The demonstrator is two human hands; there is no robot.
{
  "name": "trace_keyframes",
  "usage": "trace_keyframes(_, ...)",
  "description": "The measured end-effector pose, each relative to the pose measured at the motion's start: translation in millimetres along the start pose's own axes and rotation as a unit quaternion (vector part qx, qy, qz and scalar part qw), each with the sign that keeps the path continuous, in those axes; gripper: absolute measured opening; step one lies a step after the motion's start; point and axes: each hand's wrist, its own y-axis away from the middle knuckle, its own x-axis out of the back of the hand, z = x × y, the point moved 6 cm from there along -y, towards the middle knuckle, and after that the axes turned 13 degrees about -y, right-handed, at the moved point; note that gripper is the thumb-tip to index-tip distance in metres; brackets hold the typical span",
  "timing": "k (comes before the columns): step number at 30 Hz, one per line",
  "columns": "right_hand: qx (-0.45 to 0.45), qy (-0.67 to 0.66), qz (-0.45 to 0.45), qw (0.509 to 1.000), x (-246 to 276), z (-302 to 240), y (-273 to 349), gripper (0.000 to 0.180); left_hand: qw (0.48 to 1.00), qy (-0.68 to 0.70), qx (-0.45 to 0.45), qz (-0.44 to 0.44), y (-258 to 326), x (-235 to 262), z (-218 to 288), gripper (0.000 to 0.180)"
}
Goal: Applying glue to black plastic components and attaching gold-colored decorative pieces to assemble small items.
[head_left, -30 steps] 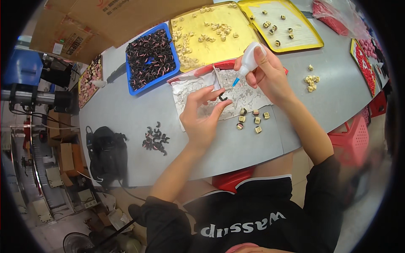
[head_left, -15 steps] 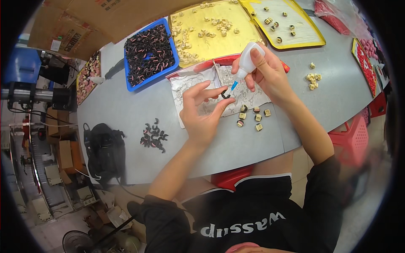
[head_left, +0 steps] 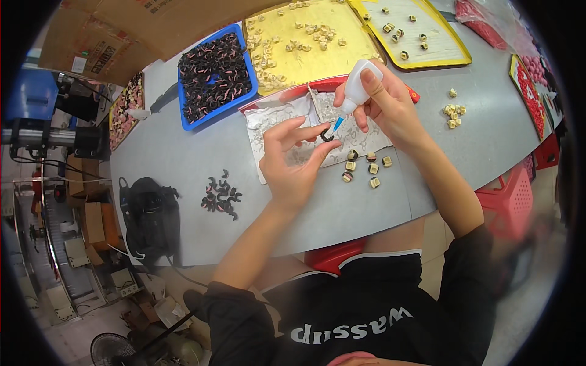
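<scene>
It was tight over the white paper (head_left: 267, 124), with left hand (head_left: 292, 172), right hand (head_left: 394, 113) and bottle (head_left: 358, 91) crowding in! Leftward, a lane of table (head_left: 251, 183) ran beside the black curved pieces (head_left: 221, 194), until the blue tray (head_left: 223, 111) barred its far end.

Bright, fairly even light covers the table (head_left: 366, 210); the white bottle (head_left: 359, 90) looks pale and reasonably sharp. The lower left is dimmer. Fisheye distortion bows the table's near edge, black fills the corners, and haze blurs the lower right.

Two hands (head_left: 290, 171), perhaps seven nearby blocks (head_left: 373, 169)
</scene>
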Motion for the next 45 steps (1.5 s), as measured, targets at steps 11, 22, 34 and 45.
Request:
trace_keyframes(11, 0.005, 0.009, -0.001, 1.000, 1.3, -2.8, 0.8, 0.037, 1.000, -0.009, -0.006, 0.005, 0.9, 1.4, 1.1, 0.056)
trace_keyframes(22, 0.020, 0.028, 0.005, 0.999, 3.0, -6.1, -0.4, 0.038, 1.000, -0.015, -0.014, 0.009, 0.2, 1.9, 1.5, 0.057)
trace_keyframes(34, 0.049, 0.053, -0.001, 0.997, -1.4, -4.4, 0.9, 0.040, 1.000, -0.004, -0.004, -0.002, 1.5, -0.3, 0.6, 0.059)
trace_keyframes(45, 0.041, 0.031, -0.020, 0.998, -1.4, -6.5, 1.5, 0.034, 1.000, 0.005, -0.005, -0.002, 2.0, -1.1, 0.9, 0.060)
